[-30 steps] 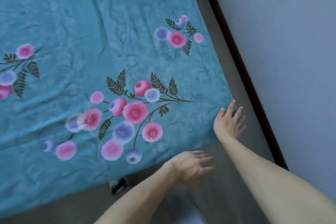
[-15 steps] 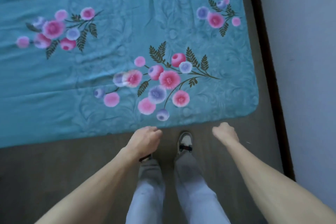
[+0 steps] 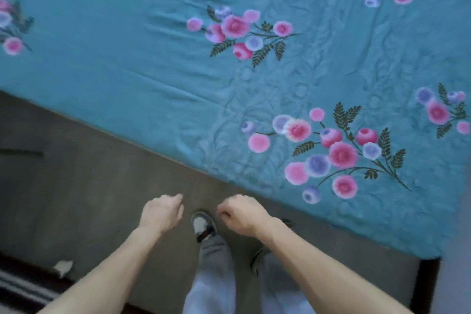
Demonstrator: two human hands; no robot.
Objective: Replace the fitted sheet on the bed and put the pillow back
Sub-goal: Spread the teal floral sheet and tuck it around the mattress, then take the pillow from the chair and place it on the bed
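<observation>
Since 1 s ago the right hand (image 3: 243, 215) has left the sheet (image 3: 158, 58) corner it was pressing, & the view has swung left along the bed edge; person now stands on the floor (image 3: 84, 186) beside it. Both hands hang in front w/ fingers loosely curled, holding nothing; left hand (image 3: 161, 213) likewise free. Sheet covers the bed across upper & right of frame, some creases at top centre. Judging by that, the corner tuck is done & next is prob. the pillow, which isn't in view. No brands, labels or writing legible; only flower print.
</observation>
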